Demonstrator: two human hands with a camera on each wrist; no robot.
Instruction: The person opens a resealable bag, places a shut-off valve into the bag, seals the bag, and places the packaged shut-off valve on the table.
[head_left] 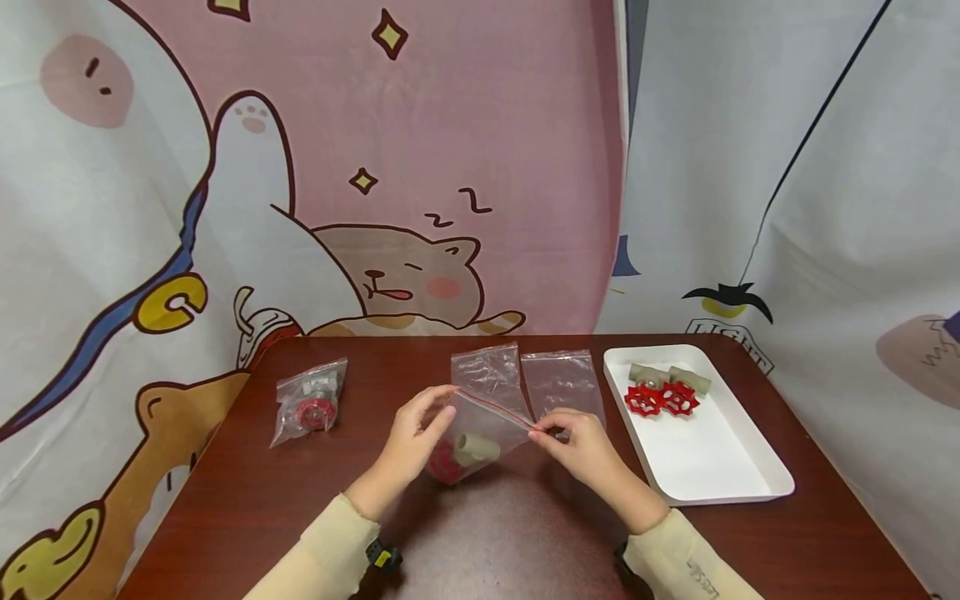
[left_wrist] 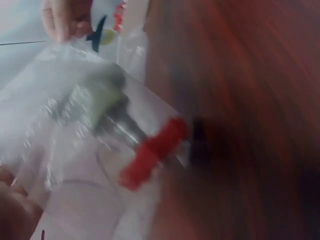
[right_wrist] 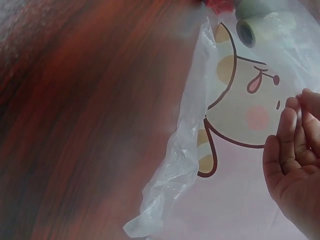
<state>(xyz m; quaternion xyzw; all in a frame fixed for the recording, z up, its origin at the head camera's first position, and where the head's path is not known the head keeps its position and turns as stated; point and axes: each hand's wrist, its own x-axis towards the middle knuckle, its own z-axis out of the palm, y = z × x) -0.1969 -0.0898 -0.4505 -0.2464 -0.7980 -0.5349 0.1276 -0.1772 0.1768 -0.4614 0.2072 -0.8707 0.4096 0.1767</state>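
Note:
A clear zip bag [head_left: 491,419] with a red line along its top hangs tilted between my two hands. My left hand [head_left: 411,429] pinches its upper left corner, and my right hand [head_left: 581,446] pinches the other end of the zip strip between thumb and fingers. Inside the bag lies a valve with a grey-green pipe body [head_left: 477,448] and a red handwheel [head_left: 444,464], sunk toward the lower left corner. The left wrist view shows the handwheel [left_wrist: 152,155] on a metal stem, blurred through the plastic. Fingers of the right hand [right_wrist: 295,155] are curled in the right wrist view.
Another bagged valve with a red handwheel [head_left: 315,412] lies at the left of the brown table [head_left: 337,475]. Two flat clear bags [head_left: 487,369] lie behind my hands. At right, a white tray [head_left: 720,462] holds valves with red handwheels [head_left: 678,399].

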